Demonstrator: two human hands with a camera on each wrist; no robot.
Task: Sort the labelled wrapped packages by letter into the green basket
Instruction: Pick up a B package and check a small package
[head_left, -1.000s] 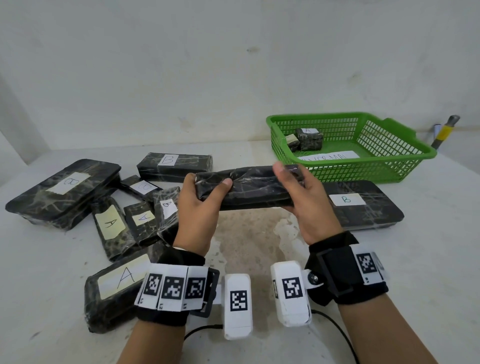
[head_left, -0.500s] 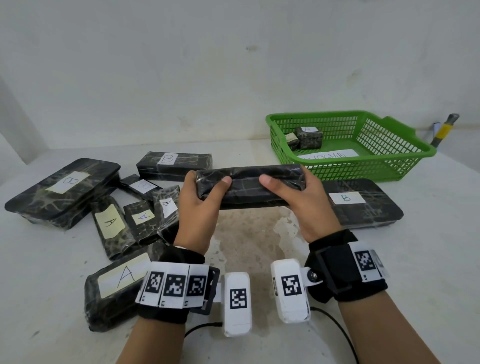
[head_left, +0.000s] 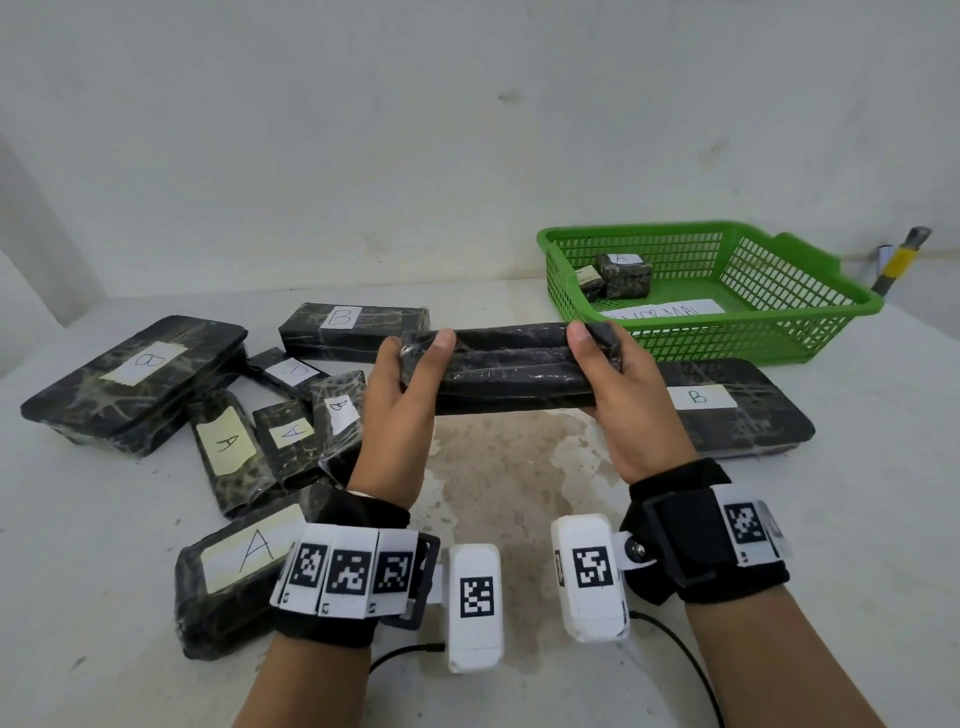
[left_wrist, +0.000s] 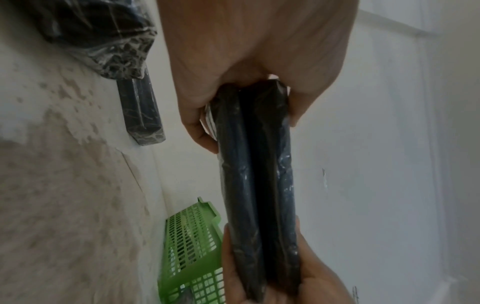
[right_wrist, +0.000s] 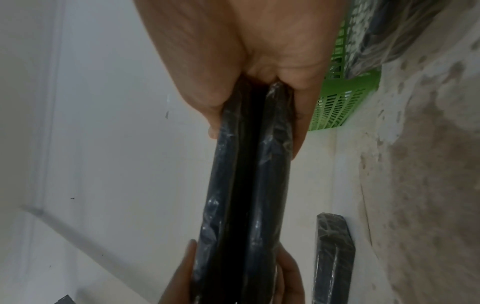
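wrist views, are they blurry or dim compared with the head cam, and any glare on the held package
Head view: sharp, evenly lit, labels legible. Left wrist view: dimmer, soft; small glints on the held package; green basket blurred. Right wrist view: likewise dim, with hazy edges.

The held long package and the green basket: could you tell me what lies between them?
Nothing: in the head view, only bare white table separates the long package from the green basket.
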